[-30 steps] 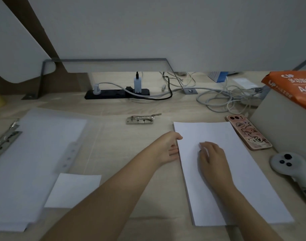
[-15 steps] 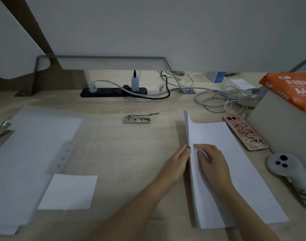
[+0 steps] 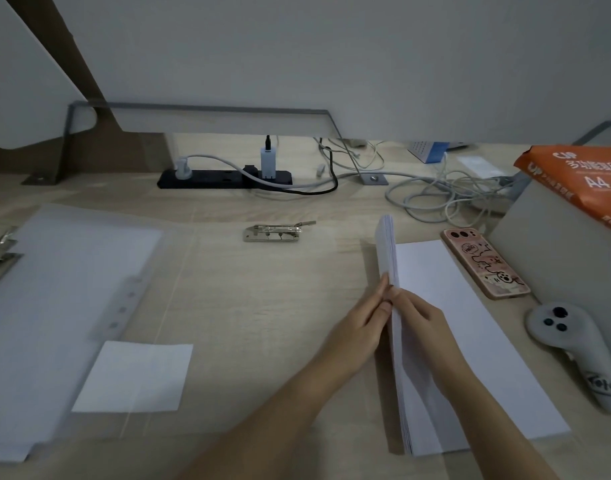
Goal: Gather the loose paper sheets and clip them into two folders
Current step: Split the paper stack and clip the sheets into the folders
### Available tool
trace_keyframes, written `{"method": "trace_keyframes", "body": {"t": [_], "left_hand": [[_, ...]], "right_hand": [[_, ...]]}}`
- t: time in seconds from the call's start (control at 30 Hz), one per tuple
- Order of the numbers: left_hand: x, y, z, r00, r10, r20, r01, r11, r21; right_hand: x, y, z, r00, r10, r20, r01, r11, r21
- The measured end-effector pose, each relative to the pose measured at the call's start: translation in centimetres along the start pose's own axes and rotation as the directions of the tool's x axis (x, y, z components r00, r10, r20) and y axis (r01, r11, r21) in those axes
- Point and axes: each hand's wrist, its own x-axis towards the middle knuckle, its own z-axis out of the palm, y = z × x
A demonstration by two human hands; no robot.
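My left hand (image 3: 361, 329) and right hand (image 3: 420, 320) pinch the raised left edge of the white paper stack (image 3: 487, 341) on the pale wooden desk (image 3: 262, 306), probably to square it. The silver metal clip (image 3: 273, 233) waits beyond.
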Motion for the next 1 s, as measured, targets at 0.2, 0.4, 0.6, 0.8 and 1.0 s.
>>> {"method": "trace_keyframes", "body": {"t": [0.2,0.4,0.6,0.8,1.0], "left_hand": [[0.1,-0.2,-0.1,1.0,0.007,-0.001,-0.007,1.0,0.018],[0.0,-0.2,0.0,1.0,0.002,-0.009,-0.002,1.0,0.003],[0.1,-0.3,0.0,1.0,0.001,-0.012,-0.001,1.0,0.013],[0.0,-0.3,-0.2,1.0,0.004,-0.005,-0.004,1.0,0.022],[-0.3,-0.4,0.0,0.996,0.022,-0.091,-0.012,0.995,0.101]], "right_hand": [[0.0,0.7,0.4,0.999,-0.002,-0.033,0.002,1.0,0.008],[-0.2,0.6,0.4,1.0,-0.019,-0.024,0.019,1.0,0.005],[-0.2,0.7,0.5,0.999,-0.032,-0.031,0.032,0.999,-0.003],[-0.3,0.6,0.8,0.997,-0.04,-0.059,0.037,0.998,-0.05],[0.0,1.2,1.0,0.993,-0.059,-0.102,0.046,0.991,-0.125]]}}
